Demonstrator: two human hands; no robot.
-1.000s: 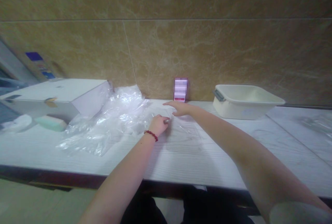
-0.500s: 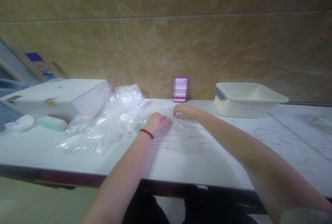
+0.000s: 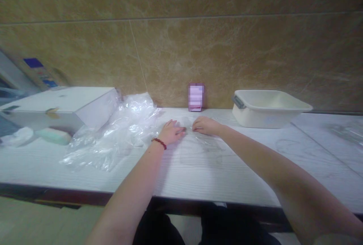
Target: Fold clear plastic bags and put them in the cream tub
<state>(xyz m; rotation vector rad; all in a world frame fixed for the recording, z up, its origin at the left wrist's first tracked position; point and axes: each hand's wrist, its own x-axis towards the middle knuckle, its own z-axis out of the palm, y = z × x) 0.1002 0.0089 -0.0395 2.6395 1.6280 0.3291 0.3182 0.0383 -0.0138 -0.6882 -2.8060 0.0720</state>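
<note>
A thin clear plastic bag [image 3: 202, 150] lies flat on the white wood-grain table, its outline faint. At its far edge my right hand [image 3: 208, 126] has its fingers bent and pressed together on the plastic. Just to the left, my left hand [image 3: 171, 133] rests low over the table with its fingers stretched out, a red bead bracelet [image 3: 159, 143] around the wrist. A small dark spot shows by its fingertips; I cannot make out what it is. Left of this hand spreads a heap of crumpled clear plastic bags [image 3: 113, 139].
A phone [image 3: 196, 97] leans upright against the tiled wall [image 3: 181, 56]. To the right stands a cream plastic basin [image 3: 261, 118] with a grey handle. On the left are a white box [image 3: 93, 109], a pale green object [image 3: 53, 136] and a crumpled white piece [image 3: 18, 136]. More clear plastic [image 3: 351, 131] lies far right.
My left hand's fingers have gone from curled to stretched out. My right hand has shifted slightly right and nearer, its fingers drawn closer together. The view has turned a little.
</note>
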